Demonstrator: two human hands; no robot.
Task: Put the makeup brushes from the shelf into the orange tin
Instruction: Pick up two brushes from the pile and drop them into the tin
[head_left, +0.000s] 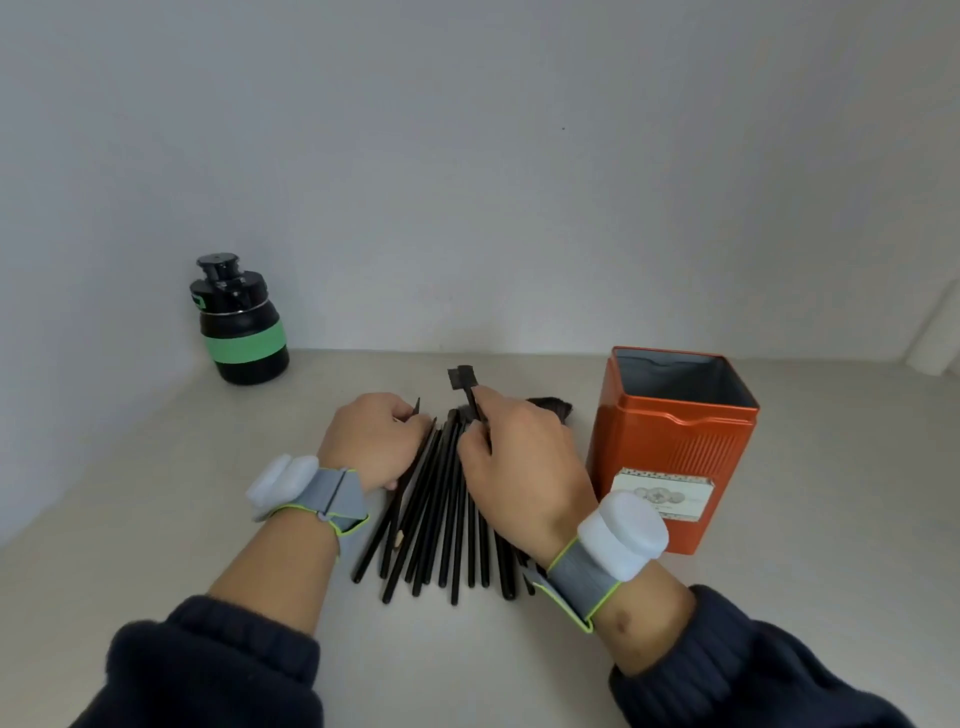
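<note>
- While both hands work over the pile, the makeup brushes (441, 519) lie on the pale shelf (156, 493), a fan of thin black handles with their ends pointing toward the person and their heads pointing toward the wall.
- The left hand (371, 441) lies on the left edge of the fan, its fingers curled round the upper part of one or two handles; a thin dark tip sticks up just past its fingertips.
- The right hand (524, 467) rests over the right part of the pile and pinches a brow comb brush (467, 387) between thumb and fingers, so that its small flat comb head stands up above the knuckles, tilted a little to the left.
- A broad, fluffy brush head (553, 406) shows beyond the right hand, between that hand and the tin.
- The orange tin (675, 447) stands upright just to the right of the brushes, lid off, its grey inside open to view; a pale label sits on its near face.
- No brush shows inside the tin.
- Each wrist wears a grey band with a white block, and dark knitted sleeves cover the forearms.
- A black bottle with a green band (241, 322) stands well apart at the back left, near the wall.
</note>
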